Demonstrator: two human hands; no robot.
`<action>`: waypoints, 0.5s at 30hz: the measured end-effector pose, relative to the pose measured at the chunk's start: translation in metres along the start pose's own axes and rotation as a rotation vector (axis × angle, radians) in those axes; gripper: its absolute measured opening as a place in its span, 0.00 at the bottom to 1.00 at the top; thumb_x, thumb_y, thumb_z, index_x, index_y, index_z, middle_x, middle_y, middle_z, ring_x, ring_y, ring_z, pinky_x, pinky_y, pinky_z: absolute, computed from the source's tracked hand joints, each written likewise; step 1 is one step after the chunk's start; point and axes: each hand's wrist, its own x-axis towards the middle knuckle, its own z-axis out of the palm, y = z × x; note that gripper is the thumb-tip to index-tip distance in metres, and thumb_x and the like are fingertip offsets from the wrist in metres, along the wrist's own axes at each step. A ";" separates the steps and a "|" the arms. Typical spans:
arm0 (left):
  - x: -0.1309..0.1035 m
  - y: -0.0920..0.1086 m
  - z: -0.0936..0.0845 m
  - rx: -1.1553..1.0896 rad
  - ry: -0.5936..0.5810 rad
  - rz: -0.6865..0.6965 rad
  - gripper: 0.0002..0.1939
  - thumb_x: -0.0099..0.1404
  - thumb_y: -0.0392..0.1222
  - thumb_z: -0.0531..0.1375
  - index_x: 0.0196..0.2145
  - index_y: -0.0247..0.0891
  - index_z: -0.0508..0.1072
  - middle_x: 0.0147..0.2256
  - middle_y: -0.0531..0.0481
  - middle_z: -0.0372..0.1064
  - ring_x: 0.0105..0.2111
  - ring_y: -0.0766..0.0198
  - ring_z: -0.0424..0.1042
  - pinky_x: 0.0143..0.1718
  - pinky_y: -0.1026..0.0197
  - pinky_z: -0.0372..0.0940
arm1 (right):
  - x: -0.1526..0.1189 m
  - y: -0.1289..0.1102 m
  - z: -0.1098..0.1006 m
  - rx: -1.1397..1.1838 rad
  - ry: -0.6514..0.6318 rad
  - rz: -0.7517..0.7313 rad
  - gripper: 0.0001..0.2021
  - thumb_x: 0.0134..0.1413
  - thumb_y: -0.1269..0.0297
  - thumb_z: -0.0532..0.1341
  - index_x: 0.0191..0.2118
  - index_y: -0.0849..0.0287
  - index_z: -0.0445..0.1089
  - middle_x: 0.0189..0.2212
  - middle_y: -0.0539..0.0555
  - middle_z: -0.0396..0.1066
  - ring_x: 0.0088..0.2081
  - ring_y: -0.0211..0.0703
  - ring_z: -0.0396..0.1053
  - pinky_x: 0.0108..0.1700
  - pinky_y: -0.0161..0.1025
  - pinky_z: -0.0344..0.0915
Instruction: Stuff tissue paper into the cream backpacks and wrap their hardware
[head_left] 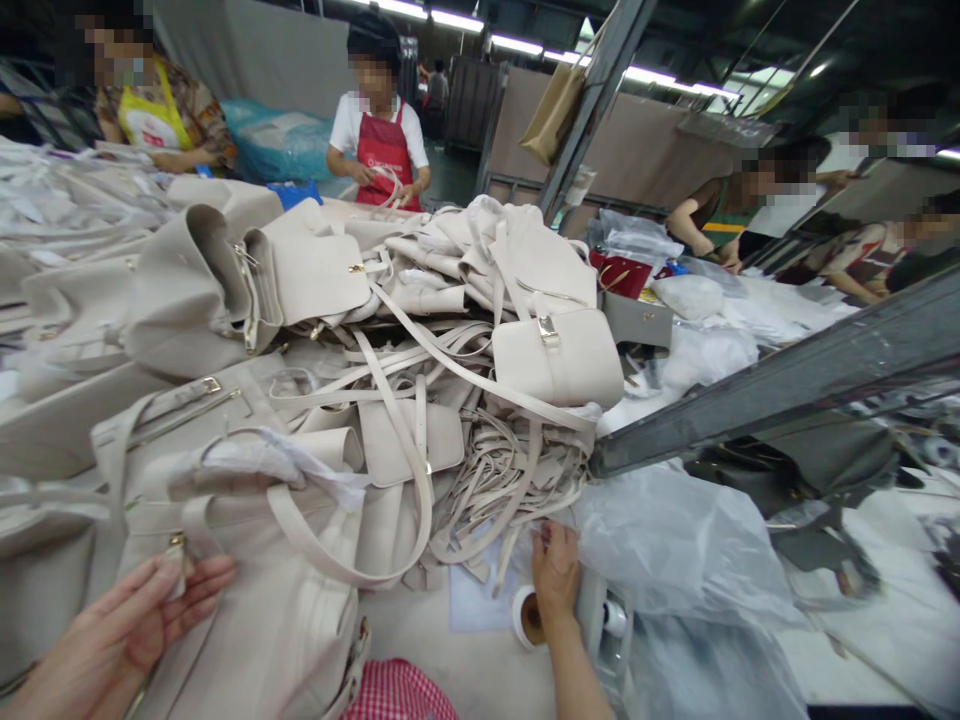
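At the lower left, my left hand [154, 605] pinches a small beige tab with gold metal [177, 558] between thumb and fingers. The tab lies against a beige handbag [255, 590] that fills the near left. My right hand [556, 572] reaches to the near edge of a tangle of beige straps [499, 480]. Its fingers are bent and close together; what is under the fingertips is hidden. Just left of that wrist is a white-rimmed roll with a brown core [529, 617]. A looped bag strap [420, 500] lies between the hands.
Beige bags are heaped across the table, with a flap bag [559, 360] on the right. Clear plastic bags [682, 540] and a slanting grey metal beam [750, 390] are at the right. Red checked cloth [401, 690] shows in front. Several people work behind, one wearing a red apron [384, 150].
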 end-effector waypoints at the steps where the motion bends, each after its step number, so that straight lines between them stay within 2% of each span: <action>1: 0.002 -0.002 -0.003 0.010 -0.035 0.040 0.14 0.38 0.39 0.71 0.27 0.44 0.75 0.33 0.48 0.80 0.42 0.46 0.77 0.33 0.61 0.76 | 0.000 -0.001 -0.001 -0.009 -0.018 -0.017 0.15 0.58 0.65 0.49 0.47 0.58 0.68 0.43 0.60 0.68 0.40 0.49 0.69 0.37 0.41 0.66; 5: 0.007 -0.007 -0.008 0.041 -0.078 0.097 0.16 0.38 0.39 0.73 0.28 0.42 0.76 0.32 0.47 0.80 0.39 0.48 0.78 0.33 0.62 0.75 | 0.004 -0.004 -0.002 -0.039 -0.076 -0.061 0.16 0.58 0.67 0.49 0.41 0.52 0.74 0.42 0.57 0.69 0.40 0.50 0.67 0.33 0.40 0.62; 10: 0.003 -0.005 -0.006 0.034 -0.079 0.103 0.19 0.35 0.43 0.74 0.28 0.42 0.76 0.33 0.46 0.80 0.38 0.49 0.78 0.33 0.62 0.75 | 0.014 -0.004 -0.007 0.003 -0.093 -0.077 0.14 0.56 0.64 0.51 0.37 0.54 0.74 0.41 0.58 0.70 0.43 0.53 0.66 0.37 0.43 0.63; 15: -0.009 0.000 0.001 -0.014 -0.068 0.053 0.15 0.38 0.39 0.72 0.26 0.40 0.75 0.32 0.45 0.80 0.38 0.50 0.78 0.33 0.62 0.75 | 0.023 0.008 -0.014 0.122 -0.155 -0.089 0.13 0.52 0.61 0.52 0.32 0.58 0.73 0.33 0.58 0.73 0.36 0.50 0.69 0.40 0.44 0.65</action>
